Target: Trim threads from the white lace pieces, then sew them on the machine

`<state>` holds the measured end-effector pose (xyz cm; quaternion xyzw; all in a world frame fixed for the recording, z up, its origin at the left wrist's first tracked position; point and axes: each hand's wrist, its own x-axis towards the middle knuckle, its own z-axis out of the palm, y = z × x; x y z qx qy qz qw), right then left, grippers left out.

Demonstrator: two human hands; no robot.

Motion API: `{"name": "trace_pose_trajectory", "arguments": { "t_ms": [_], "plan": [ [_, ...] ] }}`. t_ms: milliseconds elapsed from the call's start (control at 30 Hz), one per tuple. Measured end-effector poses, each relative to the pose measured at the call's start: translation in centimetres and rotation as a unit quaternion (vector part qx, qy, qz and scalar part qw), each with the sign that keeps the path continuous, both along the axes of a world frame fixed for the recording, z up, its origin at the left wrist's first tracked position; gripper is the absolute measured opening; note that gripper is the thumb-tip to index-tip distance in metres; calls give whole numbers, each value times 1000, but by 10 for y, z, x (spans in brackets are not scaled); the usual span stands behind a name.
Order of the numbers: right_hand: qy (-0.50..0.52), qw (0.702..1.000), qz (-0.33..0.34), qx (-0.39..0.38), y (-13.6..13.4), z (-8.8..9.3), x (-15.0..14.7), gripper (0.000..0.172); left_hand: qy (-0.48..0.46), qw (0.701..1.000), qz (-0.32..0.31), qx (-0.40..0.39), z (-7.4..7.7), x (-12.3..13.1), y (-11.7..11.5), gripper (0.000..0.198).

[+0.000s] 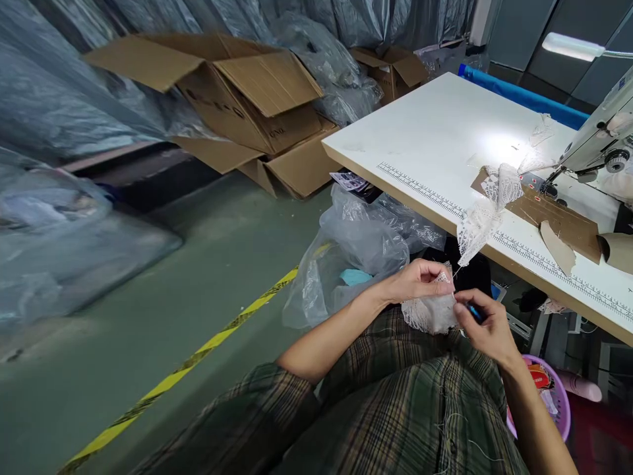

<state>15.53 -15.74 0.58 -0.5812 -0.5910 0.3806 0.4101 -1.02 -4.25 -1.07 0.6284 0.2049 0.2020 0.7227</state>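
My left hand (429, 278) pinches a piece of white lace fabric (430, 313) above my lap. Close beside it, my right hand (485, 323) is closed around a small blue-handled tool (475, 313), most of which the fingers hide. Its fingertips are at the right edge of the lace. From the table edge a strip of white lace trim (487, 208) hangs down toward my hands, and a thin thread seems to run between it and the held piece. That strip reaches back over the white table (420, 132) toward the sewing machine (593, 132).
Brown cardboard (558, 221) and a curled offcut (557, 247) lie by the needle. Below the table are a clear plastic bag (346, 244) and a pink basket (562, 402). Open cardboard boxes (247, 109) stand behind, left of the table. Yellow-black tape (198, 356) crosses the floor.
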Motion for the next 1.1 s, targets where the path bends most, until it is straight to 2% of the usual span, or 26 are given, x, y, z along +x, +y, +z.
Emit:
{"name": "trace_pose_trajectory", "arguments": {
  "t_ms": [133,200,400,533,667,833,1100],
  "plan": [
    [-2,998,-54,-37,14,-9,13,57,42,999,24,10,3,-7,0,52],
    [-15,998,-53,-40,23,-10,14,62,51,998,27,22,5,-10,1,52],
    [-41,998,-49,-6,42,-8,5,65,37,998,37,23,8,-10,0,47],
    [-20,998,-65,-14,36,-13,4,62,22,998,54,-5,6,-9,1,47],
    [0,999,-30,-46,26,-13,-1,59,25,999,37,4,6,-9,2,45],
    [6,999,-15,-35,30,-12,-8,54,45,998,41,16,8,-9,3,43],
    [23,998,-57,-20,28,-23,-12,48,33,998,45,4,5,-7,0,41]
  ]
}}
